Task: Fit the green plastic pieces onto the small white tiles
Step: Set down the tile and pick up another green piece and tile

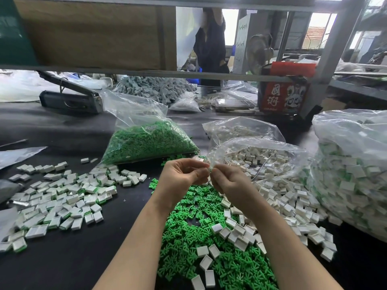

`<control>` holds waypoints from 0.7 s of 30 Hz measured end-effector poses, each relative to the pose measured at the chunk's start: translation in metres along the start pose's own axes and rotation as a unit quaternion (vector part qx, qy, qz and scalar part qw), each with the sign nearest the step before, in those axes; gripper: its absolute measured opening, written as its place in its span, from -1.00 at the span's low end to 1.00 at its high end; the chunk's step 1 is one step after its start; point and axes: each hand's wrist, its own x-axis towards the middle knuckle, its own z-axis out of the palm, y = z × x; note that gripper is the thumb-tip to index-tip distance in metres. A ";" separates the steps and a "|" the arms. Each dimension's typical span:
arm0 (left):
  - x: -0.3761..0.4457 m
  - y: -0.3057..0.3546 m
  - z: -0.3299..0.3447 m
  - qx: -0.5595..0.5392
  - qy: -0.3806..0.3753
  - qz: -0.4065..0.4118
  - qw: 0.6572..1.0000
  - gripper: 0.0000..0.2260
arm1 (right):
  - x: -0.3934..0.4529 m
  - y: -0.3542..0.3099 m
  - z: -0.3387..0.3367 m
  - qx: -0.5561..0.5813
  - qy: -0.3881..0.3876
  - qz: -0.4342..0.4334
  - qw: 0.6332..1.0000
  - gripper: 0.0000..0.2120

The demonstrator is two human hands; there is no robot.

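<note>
Two bare hands meet above a dark table (62, 258). The left hand (184, 174) and right hand (228, 181) each have a narrow grip, pinching a small white tile (206, 171) between them, above loose green pieces (188, 233).

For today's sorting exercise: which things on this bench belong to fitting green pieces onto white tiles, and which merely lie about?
Job:
loose green plastic pieces
small white plastic tiles
finished green-backed white tiles
clear bag of green pieces
left hand
right hand

Lying about:
grey metal lever tool
red printed box
</note>
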 end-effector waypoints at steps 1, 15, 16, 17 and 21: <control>0.000 0.000 -0.001 0.007 -0.002 -0.001 1.000 -0.86 | 0.000 0.001 -0.001 -0.005 -0.008 0.001 1.000 -0.68; 0.002 0.000 0.006 0.010 0.037 -0.001 0.999 -0.82 | 0.001 -0.004 0.001 -0.111 0.037 -0.041 0.992 -0.69; 0.002 -0.001 0.008 0.005 0.043 -0.004 0.999 -0.83 | 0.001 -0.004 0.003 -0.154 0.046 -0.049 0.986 -0.69; 0.002 -0.002 0.009 0.001 0.050 -0.009 0.999 -0.85 | 0.001 -0.004 0.004 -0.205 0.051 -0.050 0.976 -0.71; 0.004 -0.005 0.015 -0.001 0.077 -0.023 0.997 -0.92 | 0.001 0.001 0.016 -0.330 0.073 -0.038 0.940 -0.83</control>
